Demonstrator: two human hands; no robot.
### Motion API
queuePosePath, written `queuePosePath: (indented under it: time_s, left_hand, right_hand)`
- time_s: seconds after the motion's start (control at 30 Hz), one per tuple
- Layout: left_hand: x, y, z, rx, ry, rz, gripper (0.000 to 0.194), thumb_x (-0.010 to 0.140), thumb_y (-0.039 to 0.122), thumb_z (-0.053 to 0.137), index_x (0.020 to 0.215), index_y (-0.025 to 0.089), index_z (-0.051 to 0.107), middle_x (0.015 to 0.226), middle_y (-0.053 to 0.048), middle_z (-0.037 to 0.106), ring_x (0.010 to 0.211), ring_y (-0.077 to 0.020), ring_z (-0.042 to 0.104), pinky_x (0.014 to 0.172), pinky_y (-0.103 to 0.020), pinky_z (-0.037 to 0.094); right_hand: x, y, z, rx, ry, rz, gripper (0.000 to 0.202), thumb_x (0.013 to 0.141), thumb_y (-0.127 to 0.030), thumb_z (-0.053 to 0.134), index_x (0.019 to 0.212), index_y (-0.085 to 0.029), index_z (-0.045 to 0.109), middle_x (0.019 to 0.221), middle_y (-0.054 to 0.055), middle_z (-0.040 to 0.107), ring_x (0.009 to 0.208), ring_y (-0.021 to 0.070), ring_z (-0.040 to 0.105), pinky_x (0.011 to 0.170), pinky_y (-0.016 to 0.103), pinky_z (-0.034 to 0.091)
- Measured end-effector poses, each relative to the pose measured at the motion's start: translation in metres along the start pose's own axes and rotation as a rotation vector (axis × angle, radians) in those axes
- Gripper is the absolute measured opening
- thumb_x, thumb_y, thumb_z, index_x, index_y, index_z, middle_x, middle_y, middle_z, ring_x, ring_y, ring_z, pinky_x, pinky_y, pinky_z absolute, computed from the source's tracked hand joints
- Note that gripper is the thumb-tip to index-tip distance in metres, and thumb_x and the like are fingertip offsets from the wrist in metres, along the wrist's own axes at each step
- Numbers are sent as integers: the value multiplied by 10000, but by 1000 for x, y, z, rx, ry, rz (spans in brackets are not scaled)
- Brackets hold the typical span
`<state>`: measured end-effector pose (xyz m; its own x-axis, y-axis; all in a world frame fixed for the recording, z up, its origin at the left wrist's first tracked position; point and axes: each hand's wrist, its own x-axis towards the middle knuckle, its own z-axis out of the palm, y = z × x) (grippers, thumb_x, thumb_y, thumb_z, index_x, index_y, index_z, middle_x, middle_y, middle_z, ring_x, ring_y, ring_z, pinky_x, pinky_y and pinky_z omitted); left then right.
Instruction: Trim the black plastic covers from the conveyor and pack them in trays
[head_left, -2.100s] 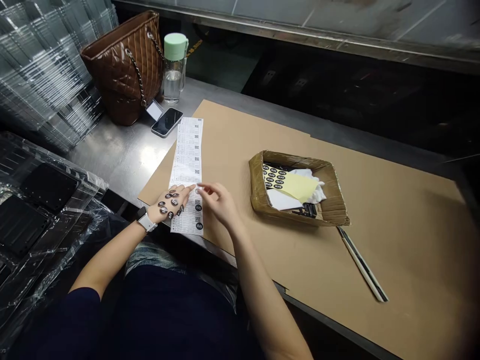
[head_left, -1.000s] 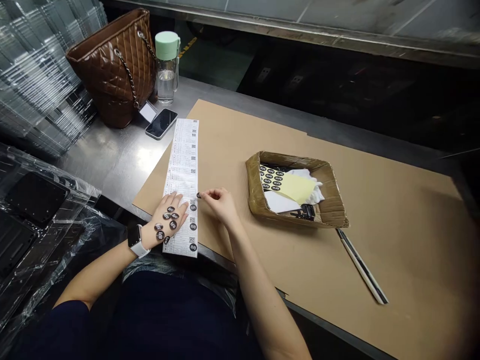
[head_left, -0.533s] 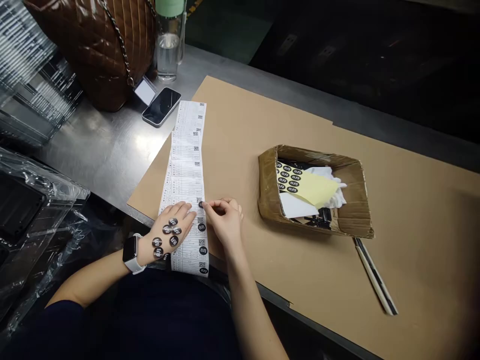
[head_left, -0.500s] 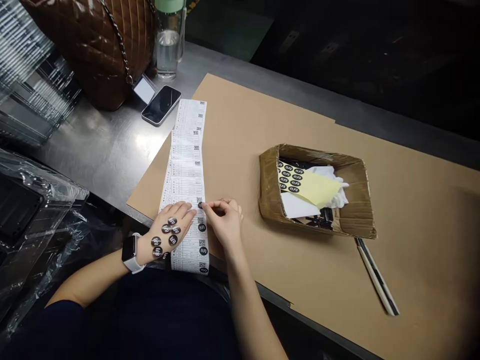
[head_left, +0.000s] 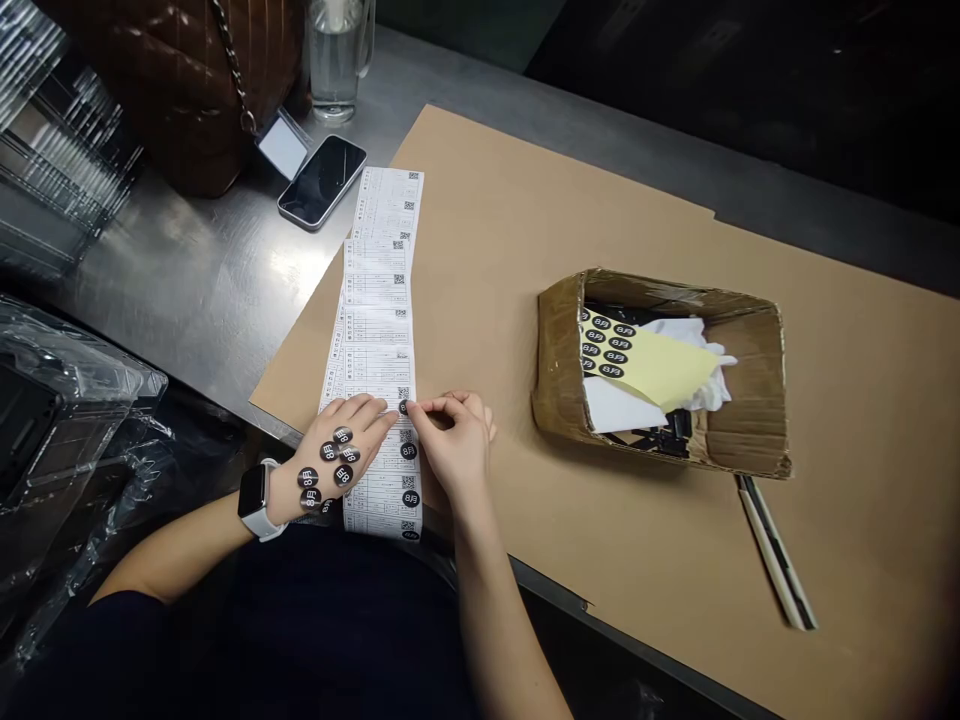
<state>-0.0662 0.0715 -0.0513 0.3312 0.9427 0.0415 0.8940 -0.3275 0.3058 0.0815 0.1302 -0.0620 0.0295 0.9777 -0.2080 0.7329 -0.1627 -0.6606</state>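
Observation:
A long strip of printed paper labels (head_left: 379, 350) with QR codes lies along the cardboard. My left hand (head_left: 337, 455) rests flat over the strip, fingers stretched out, and several round black stickers cling to its back. At the strip's right edge, thumb and forefinger of my right hand (head_left: 456, 440) pinch a round black sticker (head_left: 403, 407) that touches the paper, partly hidden by the fingertips. Below it, more black stickers, such as one dark dot (head_left: 408, 452), are stuck down the right side of the labels.
A cardboard box (head_left: 559, 360) on the right holds a yellow sticker sheet (head_left: 660, 365) and white crumpled material. Beside it lies a black-and-white bar (head_left: 776, 555). A phone (head_left: 322, 182), a water bottle (head_left: 334, 60) and a brown bag (head_left: 187, 100) stand or lie at the upper left.
The camera view has shifted slightly, so the box appears farther right and the bottle higher. Both hands keep nearly the same position on the label strip, the right still pinching at the sticker.

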Motion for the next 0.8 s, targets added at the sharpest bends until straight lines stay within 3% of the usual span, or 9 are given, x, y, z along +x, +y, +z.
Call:
queuePosePath:
  time_s: [0.23,0.47,0.67,0.8]
  left_hand:
    - [3,2,-2,13,-65,-26,346,929,143,364,1256,206,459,1161,-68,591,1087,-208,523,870,-338,429]
    - [8,2,-3,44,-94,-37,364,915,114,371,1260,182,461,1176,-70,577,1065,-203,509,869,-327,428]
    - [7,0,-1,82,-91,-12,470,878,48,385,1290,265,453,1188,-56,560,1075,-219,489,867,-353,438]
    - [9,-3,-3,-22,-46,-60,360,928,131,351,1233,248,503,1114,-61,575,1030,-205,503,845,-345,450]
  right_hand:
    - [-1,-2,-1,-7,-18,-4,148,711,-368,641,662,-228,639,900,53,534,991,270,445,935,430,270]
    - [0,-1,-4,-59,-18,-71,178,745,-373,602,657,-220,582,864,49,547,942,255,474,900,429,307]
    - [6,12,-6,22,9,-141,155,743,-337,609,758,-211,520,839,36,574,864,229,531,845,422,375]
    - [-1,9,-14,179,-14,-249,169,832,-334,543,945,-214,579,848,39,593,795,200,554,759,382,451]
